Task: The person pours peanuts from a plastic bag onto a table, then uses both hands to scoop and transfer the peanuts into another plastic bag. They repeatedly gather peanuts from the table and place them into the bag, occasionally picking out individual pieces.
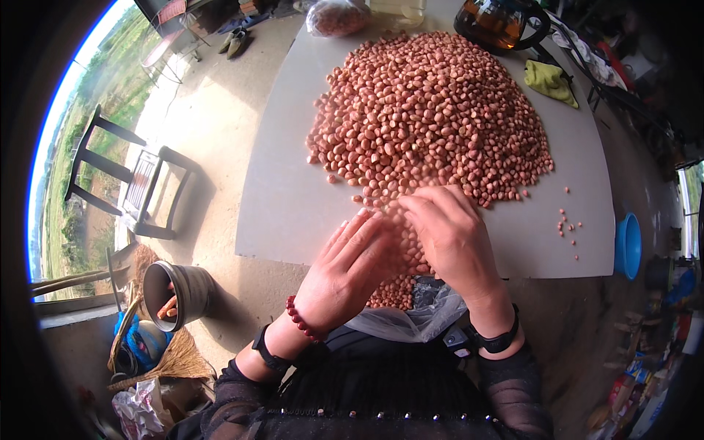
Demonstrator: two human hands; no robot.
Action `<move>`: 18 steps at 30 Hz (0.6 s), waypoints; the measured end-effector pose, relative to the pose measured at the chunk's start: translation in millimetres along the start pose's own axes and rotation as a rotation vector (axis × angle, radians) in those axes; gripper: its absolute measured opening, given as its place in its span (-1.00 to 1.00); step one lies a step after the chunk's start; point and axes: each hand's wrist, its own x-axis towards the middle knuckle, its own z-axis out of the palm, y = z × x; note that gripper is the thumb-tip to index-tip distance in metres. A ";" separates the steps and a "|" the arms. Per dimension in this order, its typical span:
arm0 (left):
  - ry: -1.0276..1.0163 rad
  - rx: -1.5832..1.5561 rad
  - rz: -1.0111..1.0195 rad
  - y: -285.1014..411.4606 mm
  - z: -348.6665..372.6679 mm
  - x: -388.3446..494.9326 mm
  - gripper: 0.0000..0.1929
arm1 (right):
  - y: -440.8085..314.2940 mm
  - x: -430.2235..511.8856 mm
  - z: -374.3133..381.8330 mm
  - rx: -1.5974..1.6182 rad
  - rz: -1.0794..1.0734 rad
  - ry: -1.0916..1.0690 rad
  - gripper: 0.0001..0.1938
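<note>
A broad heap of shelled peanuts (418, 110) with reddish skins covers the middle of a pale table (280, 209). At the near edge, my left hand (349, 269) lies along one side of a narrow stream of peanuts, fingers extended. My right hand (454, 236) is on the other side, its fingers bent down at the heap's front. Between both palms the peanuts look blurred. Below the table edge, over my lap, a clear plastic bag (407, 324) has peanuts in it. Neither hand is plainly closed around anything.
Several small peanuts (562, 225) lie apart at the right. Behind the heap are a glass pot of dark liquid (495, 25), a filled plastic bag (338, 17) and a yellow-green cloth (550, 82). A blue basin (627, 246) is at right; a bucket (179, 294) and chair (137, 176) stand left.
</note>
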 end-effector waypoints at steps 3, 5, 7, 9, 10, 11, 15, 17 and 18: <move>0.024 -0.087 0.025 2.6 -2.4 2.4 -0.56 | -3.0 -1.8 2.1 -0.007 0.002 -0.067 -0.81; 0.030 -0.162 0.047 1.0 -4.5 3.1 -0.57 | -5.3 -9.2 -0.2 -0.016 -0.014 -0.120 -0.82; 0.036 -0.168 -0.025 -2.7 -4.9 3.0 -0.45 | -3.9 -16.9 -4.9 0.022 -0.004 -0.088 -0.85; 0.065 -0.132 -0.120 -5.5 -2.9 2.4 -0.39 | -0.9 -22.3 -10.1 0.059 0.034 -0.029 -0.85; 0.064 -0.138 -0.105 -8.1 -2.1 2.6 -0.31 | 0.6 -24.0 -12.8 0.043 0.065 0.011 -0.81; 0.065 -0.126 -0.119 -9.1 -0.1 3.1 -0.32 | 2.7 -23.4 -14.4 0.042 0.064 0.036 -0.79; 0.093 -0.111 -0.169 -10.4 4.1 6.4 -0.36 | 4.6 -10.9 -11.1 0.004 0.011 -0.006 -0.80; 0.113 -0.096 -0.215 -9.8 2.3 7.9 -0.38 | 5.1 2.5 -1.7 -0.030 -0.071 -0.029 -0.89; 0.133 -0.053 -0.207 -9.4 0.6 8.2 -0.42 | 5.5 8.9 2.4 -0.073 -0.108 -0.056 -0.92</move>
